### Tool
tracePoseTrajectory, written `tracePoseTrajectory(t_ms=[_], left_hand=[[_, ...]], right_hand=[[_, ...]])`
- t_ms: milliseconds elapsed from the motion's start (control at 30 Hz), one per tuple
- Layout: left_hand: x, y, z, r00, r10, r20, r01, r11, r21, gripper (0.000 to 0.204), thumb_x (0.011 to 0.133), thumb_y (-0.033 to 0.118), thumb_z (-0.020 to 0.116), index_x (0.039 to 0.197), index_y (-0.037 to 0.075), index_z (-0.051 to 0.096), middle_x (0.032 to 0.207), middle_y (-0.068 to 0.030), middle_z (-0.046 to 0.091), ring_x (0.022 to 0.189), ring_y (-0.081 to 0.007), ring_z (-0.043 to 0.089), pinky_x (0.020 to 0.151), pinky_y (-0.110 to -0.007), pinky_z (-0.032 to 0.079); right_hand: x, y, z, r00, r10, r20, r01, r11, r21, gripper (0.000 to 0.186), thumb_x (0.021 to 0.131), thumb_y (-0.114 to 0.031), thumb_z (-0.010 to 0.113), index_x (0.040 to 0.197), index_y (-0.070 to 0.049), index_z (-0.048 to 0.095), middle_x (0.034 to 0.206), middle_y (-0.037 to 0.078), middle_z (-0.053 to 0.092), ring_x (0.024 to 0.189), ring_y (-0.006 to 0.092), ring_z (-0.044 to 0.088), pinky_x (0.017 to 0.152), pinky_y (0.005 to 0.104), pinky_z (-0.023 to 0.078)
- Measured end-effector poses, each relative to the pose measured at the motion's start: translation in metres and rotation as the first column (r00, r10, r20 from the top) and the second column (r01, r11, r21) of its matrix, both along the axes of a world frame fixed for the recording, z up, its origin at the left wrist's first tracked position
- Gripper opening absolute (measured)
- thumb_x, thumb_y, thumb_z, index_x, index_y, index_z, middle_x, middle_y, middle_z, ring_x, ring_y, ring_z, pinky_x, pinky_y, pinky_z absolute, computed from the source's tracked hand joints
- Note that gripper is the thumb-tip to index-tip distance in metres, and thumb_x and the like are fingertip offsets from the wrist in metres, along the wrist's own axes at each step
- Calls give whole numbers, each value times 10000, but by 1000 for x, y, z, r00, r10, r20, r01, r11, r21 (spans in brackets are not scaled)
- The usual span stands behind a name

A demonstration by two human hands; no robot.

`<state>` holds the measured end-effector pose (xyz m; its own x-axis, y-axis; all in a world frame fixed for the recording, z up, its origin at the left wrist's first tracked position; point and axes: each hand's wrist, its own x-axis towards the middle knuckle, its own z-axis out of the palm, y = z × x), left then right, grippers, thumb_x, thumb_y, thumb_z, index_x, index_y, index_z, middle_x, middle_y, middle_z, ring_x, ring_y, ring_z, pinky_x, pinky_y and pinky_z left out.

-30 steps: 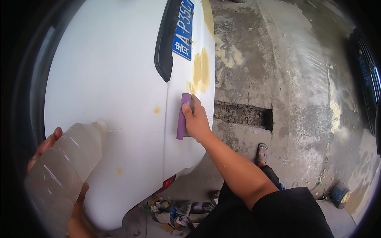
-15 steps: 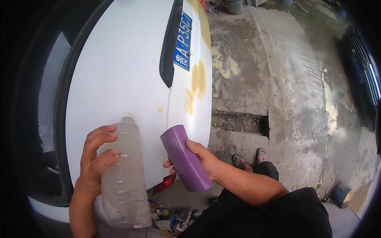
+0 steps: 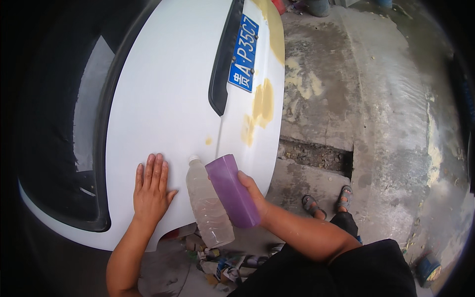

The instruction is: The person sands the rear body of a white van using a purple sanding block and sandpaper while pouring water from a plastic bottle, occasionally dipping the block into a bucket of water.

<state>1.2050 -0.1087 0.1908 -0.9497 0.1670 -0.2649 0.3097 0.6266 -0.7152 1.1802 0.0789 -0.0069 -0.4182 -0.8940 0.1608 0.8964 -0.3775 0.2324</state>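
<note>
My left hand [image 3: 153, 188] lies flat on the white car tailgate [image 3: 158, 89], fingers stretched out, holding nothing. To its right, my right hand [image 3: 250, 195] grips a purple rectangular block [image 3: 230, 185] and appears to hold a clear plastic bottle [image 3: 200, 200] of cloudy liquid with it; the fingers behind them are hidden. The tailgate carries a black trim strip [image 3: 220, 89], a blue license plate [image 3: 242, 52] and pale yellow patches [image 3: 262, 101] along its right part.
A dark rear window [image 3: 59, 128] is at left. To the right lies stained concrete floor [image 3: 376, 89] with a rubble-filled trench [image 3: 316, 153], buckets [image 3: 319, 6] at the top and a tin [image 3: 428, 270] at lower right. My sandaled feet [image 3: 344, 198] stand below the trench; scattered litter [image 3: 225, 267] lies beneath the car.
My left hand has let go of the bottle and spread on the panel. The bottle is now beside the purple block at my right hand, which has moved back from the yellow patch.
</note>
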Motion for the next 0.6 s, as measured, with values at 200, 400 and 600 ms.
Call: tracePoseTrajectory(t_ms=[200,400,600], left_hand=[[-77,18,-74,996,75,-38,-83,953,-291,771,936,473,451,1517,15,237,1618,-122,132,1503,-279,71,1212,-460,52],[-89,27,-160,972,100,212,18,870,-493,707,974,362,361,1536,4,125,1628,-121,63,1505,-288,7,1214,-427,-6],[-63,6,-149,970,23,241,95,880,-465,755,946,420,412,1540,31,156,1629,-113,70,1508,-255,16,1215,-426,-2]], right_hand=[[-13,31,-17,991,-64,-117,76,992,97,762,921,-622,477,1447,-77,404,1379,95,518,1217,198,533,1030,357,428],[-9,63,-27,992,42,-119,-4,953,302,810,838,-660,595,1365,-53,491,1175,95,629,1003,178,636,867,307,516],[2,66,-33,978,145,-153,-81,929,361,805,846,-671,577,1347,-49,476,1127,123,614,953,196,639,807,319,542]])
